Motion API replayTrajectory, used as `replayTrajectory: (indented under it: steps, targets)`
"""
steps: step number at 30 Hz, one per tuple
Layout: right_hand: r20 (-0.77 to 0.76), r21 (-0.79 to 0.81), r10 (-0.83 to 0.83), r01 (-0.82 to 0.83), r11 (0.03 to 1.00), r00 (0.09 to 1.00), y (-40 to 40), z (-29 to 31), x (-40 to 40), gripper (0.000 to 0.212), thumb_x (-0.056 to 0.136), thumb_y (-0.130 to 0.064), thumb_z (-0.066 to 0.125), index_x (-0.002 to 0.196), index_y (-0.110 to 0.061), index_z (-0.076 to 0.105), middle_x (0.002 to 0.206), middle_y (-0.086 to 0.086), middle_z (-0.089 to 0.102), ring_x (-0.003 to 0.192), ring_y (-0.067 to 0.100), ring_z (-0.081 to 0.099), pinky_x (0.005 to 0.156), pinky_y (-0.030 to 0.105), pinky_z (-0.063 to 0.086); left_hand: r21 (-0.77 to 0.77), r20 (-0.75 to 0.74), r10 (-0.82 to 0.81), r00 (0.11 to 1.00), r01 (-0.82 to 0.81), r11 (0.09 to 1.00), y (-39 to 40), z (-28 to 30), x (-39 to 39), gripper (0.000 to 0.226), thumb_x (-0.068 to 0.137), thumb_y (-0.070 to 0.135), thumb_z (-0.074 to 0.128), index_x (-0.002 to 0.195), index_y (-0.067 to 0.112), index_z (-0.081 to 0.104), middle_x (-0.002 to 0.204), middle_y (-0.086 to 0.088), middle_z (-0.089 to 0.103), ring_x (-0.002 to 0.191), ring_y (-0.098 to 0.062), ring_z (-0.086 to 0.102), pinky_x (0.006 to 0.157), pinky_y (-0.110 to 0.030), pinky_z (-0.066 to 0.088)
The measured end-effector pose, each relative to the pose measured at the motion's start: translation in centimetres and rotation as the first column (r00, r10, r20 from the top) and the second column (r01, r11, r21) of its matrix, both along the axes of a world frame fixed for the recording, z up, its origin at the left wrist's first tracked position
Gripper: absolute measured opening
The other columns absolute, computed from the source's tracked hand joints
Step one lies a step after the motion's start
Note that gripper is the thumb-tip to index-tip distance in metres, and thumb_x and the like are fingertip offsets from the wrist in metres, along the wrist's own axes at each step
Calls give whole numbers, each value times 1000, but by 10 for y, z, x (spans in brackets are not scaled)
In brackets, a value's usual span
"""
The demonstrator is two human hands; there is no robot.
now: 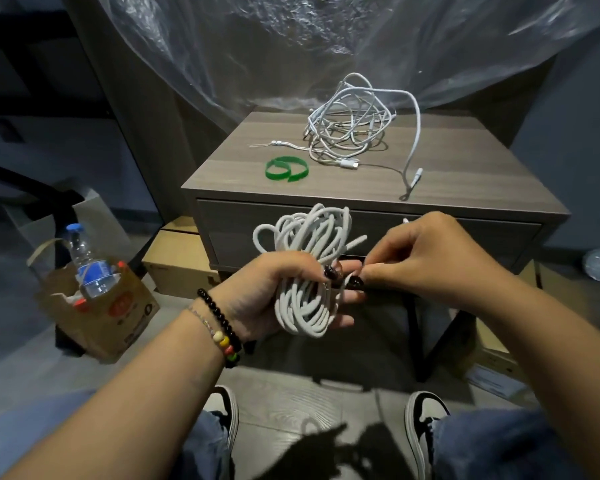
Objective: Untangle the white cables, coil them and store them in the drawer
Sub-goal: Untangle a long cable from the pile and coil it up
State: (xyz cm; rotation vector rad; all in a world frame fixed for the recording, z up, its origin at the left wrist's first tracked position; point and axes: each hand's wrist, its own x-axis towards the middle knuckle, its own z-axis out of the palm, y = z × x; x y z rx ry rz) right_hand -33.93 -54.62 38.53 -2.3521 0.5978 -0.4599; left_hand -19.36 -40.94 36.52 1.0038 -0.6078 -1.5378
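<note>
Where crumpled clear plastic sheeting (326, 39) hangs behind it, a grey wood-grain worktop (465, 174) stands with its drawer (447, 233) closed. A loose tangle of thin white cables (352, 124) lies toward the far edge; a green strap loop (287, 168) sits near the front-left corner. In front of the drawer, the left hand (267, 292) grips a coiled white cable (309, 271) — thick, matte, bundled in loops. The right hand (426, 258) pinches at the coil — what it holds cannot be told.
</note>
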Motion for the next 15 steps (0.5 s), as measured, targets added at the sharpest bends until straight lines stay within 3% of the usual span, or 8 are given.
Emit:
replayTrajectory:
  steps: [4,7,11,15]
  targets:
    - [72,-96,28,-21,995,997,0,-4,-1,6,70,-24,81,68,-23,76,61,-10,69,59,1,63,58,22,49,9,17,-13,1000,13,1000,1,0,1,32,70,5,46,74,10,77,85,-11,73,78,-27,72,71,-37,59]
    - [88,-146,73,-59,988,993,-5,-5,-4,8,72,-30,79,73,-23,77,63,-12,69,63,1,63,69,26,48,2,54,-47,997,47,999,1,1,4,34,73,9,44,80,11,77,87,-13,73,61,-13,64,56,-22,54]
    - [-9,-350,54,-54,935,998,-16,-3,-12,8,80,-40,71,83,-33,73,76,-14,67,88,7,56,104,38,28,22,156,-34,987,31,999,4,1,9,40,69,6,48,107,2,59,87,-17,72,52,-14,58,48,-22,51]
    - [-106,-524,-4,-53,850,994,-22,-5,-15,19,82,-46,65,90,-32,75,84,-11,69,96,11,58,108,34,10,11,333,-57,941,57,998,10,1,12,37,53,10,67,89,2,66,74,-16,67,53,-19,60,49,-25,53]
